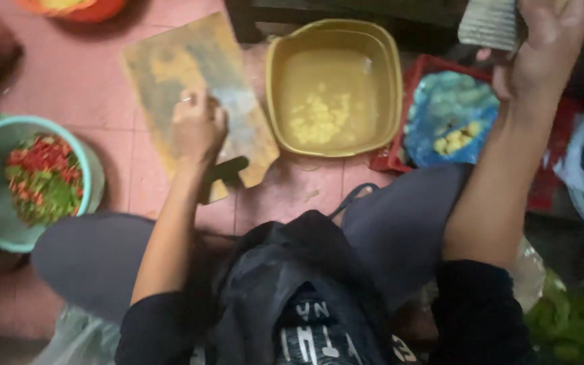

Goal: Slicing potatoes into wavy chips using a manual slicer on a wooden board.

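My left hand [197, 127] rests fingers-down on a worn wooden cutting board [170, 64] lying on the pink tiled floor; a ring shows on one finger. A knife with a dark handle [224, 170] lies on the board just below that hand, its blade [238, 108] beside the hand. My right hand [547, 47] is raised at the top right, closed on a grey ribbed object [489, 23] that is partly cut off by the frame edge.
A yellow square basin [393, 74] of water with pale chopped pieces sits beyond the board. A teal bowl [92, 169] of red and green chillies stands at left. A red crate [419, 74] holds a blue plate [441, 108]. My knees fill the foreground.
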